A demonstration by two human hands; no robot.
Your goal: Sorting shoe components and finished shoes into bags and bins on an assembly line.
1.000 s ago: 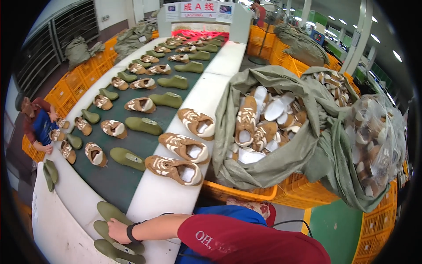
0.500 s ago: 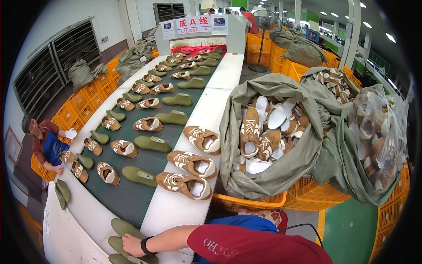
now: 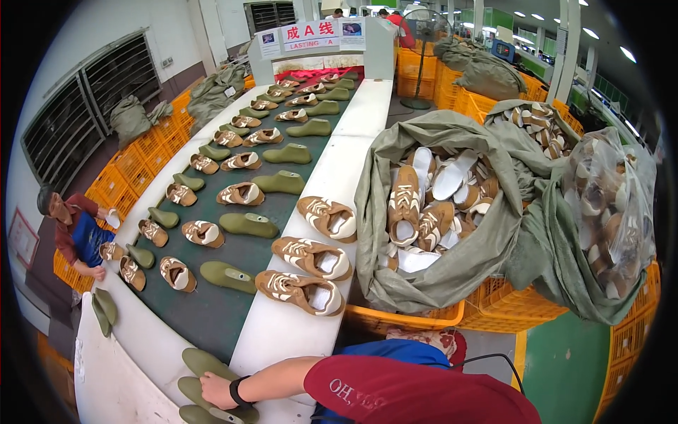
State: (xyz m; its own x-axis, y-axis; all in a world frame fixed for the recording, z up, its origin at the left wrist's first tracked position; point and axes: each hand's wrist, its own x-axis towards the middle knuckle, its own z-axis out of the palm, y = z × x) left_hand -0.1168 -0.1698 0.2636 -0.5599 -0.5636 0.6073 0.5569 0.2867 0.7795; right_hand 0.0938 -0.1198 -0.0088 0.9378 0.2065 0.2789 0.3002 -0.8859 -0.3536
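My left hand [image 3: 212,391], with a black wristband, reaches left from a red sleeve and grips a green shoe last [image 3: 212,413] at the near end of the line. More green lasts [image 3: 205,362] lie stacked around it. Just beyond, three tan sneakers [image 3: 300,292] sit in a row on the white side ledge [image 3: 282,346]. My right hand is out of sight.
A dark green conveyor belt [image 3: 205,314] carries rows of sneakers and green lasts away from me. To the right, an open green sack [image 3: 459,268] of sneakers rests on orange crates [image 3: 409,319], beside a clear bag of shoes [image 3: 614,212]. A co-worker [image 3: 78,233] stands at the belt's left side.
The view has shifted, so the belt and sack sit lower and nearer in frame. My left hand has stayed on the green lasts.
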